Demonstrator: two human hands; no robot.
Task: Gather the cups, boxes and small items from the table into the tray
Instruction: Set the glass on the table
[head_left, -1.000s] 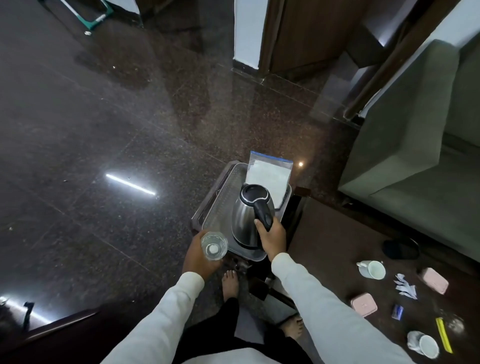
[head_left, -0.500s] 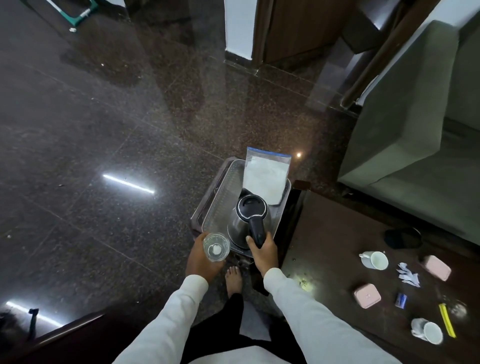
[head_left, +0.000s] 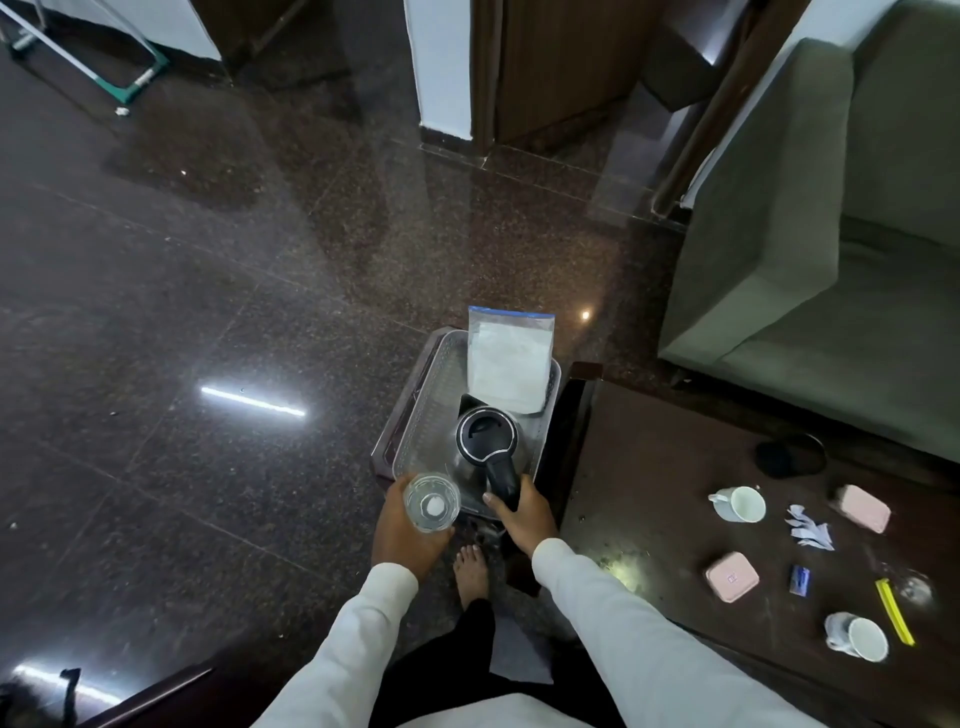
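Note:
A clear plastic tray (head_left: 426, 415) sits on a low stand left of the dark wooden table (head_left: 649, 467). In it stand a steel kettle (head_left: 485, 441) with a black lid and a white zip bag (head_left: 506, 364). My right hand (head_left: 522, 512) grips the kettle's black handle. My left hand (head_left: 402, 530) holds a clear glass (head_left: 431, 501) upright at the tray's near edge. On the table lie two white cups (head_left: 740, 504) (head_left: 860, 636), two pink boxes (head_left: 731, 577) (head_left: 865, 508), torn white paper (head_left: 810, 530), a small blue packet (head_left: 800, 579) and a yellow strip (head_left: 894, 610).
A grey sofa (head_left: 831, 260) stands beyond the table at the right. A black round object (head_left: 789, 456) lies at the table's far edge, and a second clear glass (head_left: 915, 590) sits by the yellow strip. Glossy dark floor spreads to the left. My bare foot (head_left: 471, 571) is below the tray.
The kettle has come down from a tilted, lifted position to stand in the tray, my right hand still on its handle. The left hand with the glass stays at the tray's near edge.

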